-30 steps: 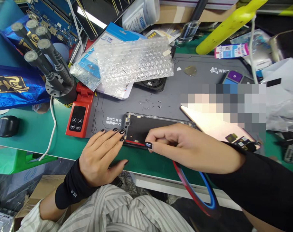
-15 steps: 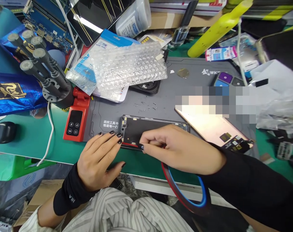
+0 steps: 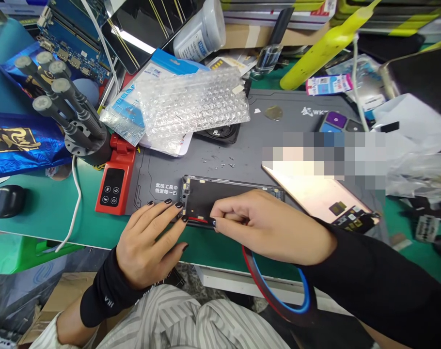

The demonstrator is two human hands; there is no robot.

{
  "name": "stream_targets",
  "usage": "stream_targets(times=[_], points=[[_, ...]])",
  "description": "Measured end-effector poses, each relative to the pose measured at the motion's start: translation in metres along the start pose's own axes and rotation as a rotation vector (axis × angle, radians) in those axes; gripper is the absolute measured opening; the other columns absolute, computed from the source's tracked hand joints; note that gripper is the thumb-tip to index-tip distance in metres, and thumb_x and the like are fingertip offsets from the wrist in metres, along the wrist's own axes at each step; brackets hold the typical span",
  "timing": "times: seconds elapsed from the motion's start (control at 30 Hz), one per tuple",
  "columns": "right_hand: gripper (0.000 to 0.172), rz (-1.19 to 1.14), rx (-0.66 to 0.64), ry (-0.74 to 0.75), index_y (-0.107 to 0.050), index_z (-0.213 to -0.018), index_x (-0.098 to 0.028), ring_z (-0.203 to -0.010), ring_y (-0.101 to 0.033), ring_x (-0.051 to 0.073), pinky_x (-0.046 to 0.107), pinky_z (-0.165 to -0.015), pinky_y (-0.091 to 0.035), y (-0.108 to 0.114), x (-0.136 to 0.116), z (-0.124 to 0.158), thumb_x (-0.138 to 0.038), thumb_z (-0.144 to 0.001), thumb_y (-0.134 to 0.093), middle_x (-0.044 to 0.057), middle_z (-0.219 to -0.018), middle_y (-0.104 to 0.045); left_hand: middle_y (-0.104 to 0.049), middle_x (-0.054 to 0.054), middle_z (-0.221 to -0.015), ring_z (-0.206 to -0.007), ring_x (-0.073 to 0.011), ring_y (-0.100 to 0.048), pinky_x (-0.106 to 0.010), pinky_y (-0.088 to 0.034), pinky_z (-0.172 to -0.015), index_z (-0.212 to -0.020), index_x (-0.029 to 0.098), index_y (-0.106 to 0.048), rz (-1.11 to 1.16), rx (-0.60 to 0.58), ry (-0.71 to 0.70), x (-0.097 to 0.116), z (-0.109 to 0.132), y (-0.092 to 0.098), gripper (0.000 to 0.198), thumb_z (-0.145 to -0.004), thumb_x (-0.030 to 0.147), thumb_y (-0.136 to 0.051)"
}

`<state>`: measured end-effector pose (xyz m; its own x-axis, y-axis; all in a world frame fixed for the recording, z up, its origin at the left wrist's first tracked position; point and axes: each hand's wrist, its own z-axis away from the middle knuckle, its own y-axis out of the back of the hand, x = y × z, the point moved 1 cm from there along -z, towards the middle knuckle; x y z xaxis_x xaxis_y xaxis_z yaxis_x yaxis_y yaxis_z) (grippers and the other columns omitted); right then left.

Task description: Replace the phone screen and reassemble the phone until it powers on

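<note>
An opened phone frame (image 3: 213, 194) lies on the grey work mat (image 3: 242, 155) near the bench's front edge. My left hand (image 3: 148, 242) rests flat, fingers spread, with its fingertips pressing the frame's left end. My right hand (image 3: 275, 225) is closed in a pinch on a thin red tape strip (image 3: 197, 220) that runs along the frame's near edge. The tape comes off a red and blue roll (image 3: 278, 295) that hangs around my right wrist, below the bench edge.
A red device with buttons (image 3: 113, 184) sits left of the mat beside a stand of screwdrivers (image 3: 64, 106). Bubble wrap (image 3: 195, 104) lies behind the frame. A detached copper-toned screen (image 3: 315, 194) lies to the right. Clutter fills the back of the bench.
My right hand has slid left along the frame's near edge, so less red tape shows between my two hands. The left hand has stayed in place.
</note>
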<state>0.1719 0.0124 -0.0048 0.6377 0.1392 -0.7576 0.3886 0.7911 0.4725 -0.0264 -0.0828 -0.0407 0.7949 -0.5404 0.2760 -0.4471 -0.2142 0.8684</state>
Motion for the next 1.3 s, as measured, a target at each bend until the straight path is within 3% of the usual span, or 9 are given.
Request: stream_targets(times=[0.27, 0.43, 0.53, 0.63, 0.77, 1.0, 1.3], points=[[0.023, 0.081, -0.013, -0.106, -0.041, -0.052, -0.020, -0.040, -0.029, 0.008, 0.024, -0.048, -0.025, 0.003, -0.012, -0.002, -0.016, -0.074, -0.048, -0.008, -0.038, -0.033, -0.069, -0.013, -0.114, -0.114, -0.0287, -0.060, -0.042, -0.045, -0.098, -0.106, 0.012, -0.064, -0.076, -0.028, -0.048, 0.002, -0.002, -0.001, 0.027, -0.081, 0.025, -0.064], [0.014, 0.235, -0.055, -0.186, -0.057, -0.059, -0.021, -0.041, -0.033, 0.009, 0.024, -0.049, -0.026, 0.005, -0.018, 0.003, -0.024, -0.070, -0.064, -0.008, -0.038, -0.038, -0.069, -0.013, -0.116, -0.115, -0.0281, -0.060, -0.041, -0.044, -0.099, -0.103, 0.014, -0.064, -0.072, -0.042, -0.023, 0.002, -0.003, -0.002, 0.026, -0.082, 0.029, -0.064], [0.016, 0.388, -0.056, -0.203, -0.057, -0.058, -0.021, -0.043, -0.038, 0.009, 0.026, -0.050, -0.025, 0.002, -0.014, 0.016, -0.025, -0.064, -0.071, -0.007, -0.042, -0.045, -0.068, -0.012, -0.117, -0.115, -0.0281, -0.060, -0.041, -0.044, -0.099, -0.103, 0.014, -0.063, -0.068, -0.039, -0.018, 0.001, -0.004, -0.002, 0.026, -0.082, 0.029, -0.065], [0.018, 0.509, 0.062, -0.050, -0.052, -0.056, -0.020, -0.052, -0.046, 0.012, 0.027, -0.054, -0.029, -0.004, -0.003, 0.037, -0.016, -0.067, -0.066, -0.004, -0.053, -0.055, -0.069, -0.013, -0.116, -0.114, -0.0284, -0.061, -0.041, -0.044, -0.098, -0.104, 0.014, -0.062, -0.074, -0.030, -0.027, 0.001, -0.004, -0.001, 0.027, -0.082, 0.027, -0.066], [0.020, 0.621, 0.350, 0.167, -0.049, -0.059, -0.018, -0.063, -0.049, 0.016, 0.031, -0.059, -0.035, -0.011, 0.013, 0.069, -0.010, -0.074, -0.059, 0.000, -0.060, -0.056, -0.068, -0.014, -0.116, -0.112, -0.0296, -0.062, -0.043, -0.045, -0.098, -0.106, 0.013, -0.062, -0.086, -0.012, -0.051, 0.000, -0.003, -0.002, 0.030, -0.080, 0.026, -0.069], [0.012, 0.289, 0.702, 0.123, -0.055, -0.079, -0.017, -0.075, -0.053, 0.016, 0.029, -0.068, -0.044, -0.020, 0.033, 0.098, -0.006, -0.082, -0.054, 0.003, -0.070, -0.058, -0.070, -0.016, -0.113, -0.108, -0.0324, -0.064, -0.046, -0.048, -0.094, -0.104, 0.012, -0.063, -0.095, 0.013, -0.064, -0.001, -0.006, -0.004, 0.032, -0.075, 0.023, -0.074], [0.015, 0.122, 0.839, 0.048, -0.051, -0.073, -0.022, -0.070, -0.051, 0.016, 0.030, -0.064, -0.043, -0.031, 0.045, 0.090, -0.009, -0.082, -0.051, 0.001, -0.069, -0.055, -0.070, -0.016, -0.111, -0.106, -0.0323, -0.065, -0.045, -0.049, -0.092, -0.104, 0.012, -0.063, -0.110, 0.034, -0.075, -0.001, -0.008, -0.005, 0.035, -0.073, 0.020, -0.075]])
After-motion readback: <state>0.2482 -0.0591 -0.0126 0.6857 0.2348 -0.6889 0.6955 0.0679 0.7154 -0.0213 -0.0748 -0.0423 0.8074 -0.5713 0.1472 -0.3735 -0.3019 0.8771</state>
